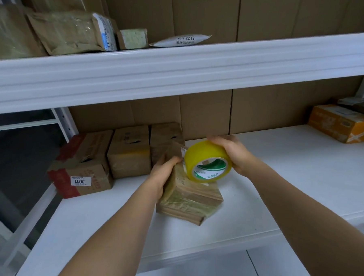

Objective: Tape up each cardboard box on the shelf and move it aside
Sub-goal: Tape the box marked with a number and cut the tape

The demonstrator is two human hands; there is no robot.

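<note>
White metal shelving (180,74) stands against brown cardboard backing (257,17), pale tiled floor (275,269) below.

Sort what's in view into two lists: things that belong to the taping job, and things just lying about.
Belongs to the job:
- yellow tape roll, gripped by the right hand
- small box, held by the left hand
- three boxes at the shelf's left end
- orange box, far right

Lying about:
- parcels on the upper shelf
- white mailer up there too

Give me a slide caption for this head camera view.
Right hand holds yellow tape roll against box steadied by left hand.
</note>
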